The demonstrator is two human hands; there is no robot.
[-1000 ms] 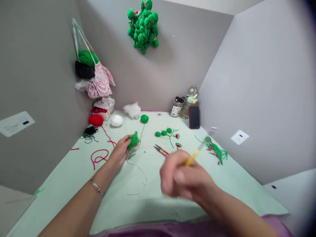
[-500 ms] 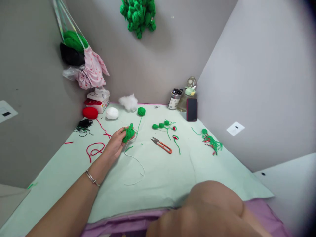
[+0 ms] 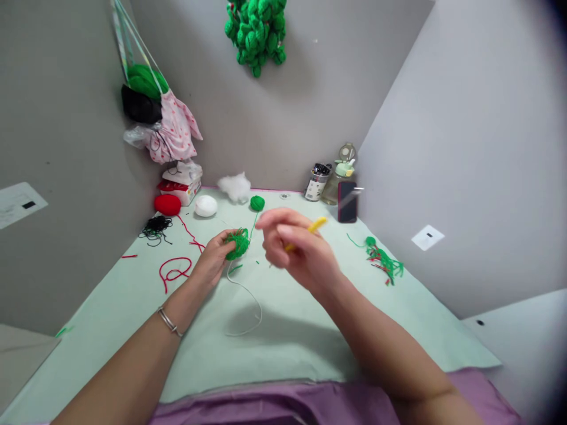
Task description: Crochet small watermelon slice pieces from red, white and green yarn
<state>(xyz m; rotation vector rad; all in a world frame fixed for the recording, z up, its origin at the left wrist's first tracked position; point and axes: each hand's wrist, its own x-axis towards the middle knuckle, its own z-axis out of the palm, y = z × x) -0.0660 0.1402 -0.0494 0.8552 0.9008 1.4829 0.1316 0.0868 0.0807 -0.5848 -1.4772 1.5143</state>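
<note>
A person's left hand [image 3: 213, 260], fingers closed on a green yarn piece [image 3: 238, 243], rests on the pale green surface [image 3: 133, 319], with red yarn [image 3: 175, 271] at its 9 o'clock and a white strand [image 3: 248, 307] trailing toward 5 o'clock. The right hand [image 3: 296, 251], raised at the piece's 3 o'clock, pinches a yellow hook [image 3: 310, 229] in closed fingers. Green scraps [image 3: 381, 260] lie at 3 o'clock.
</note>
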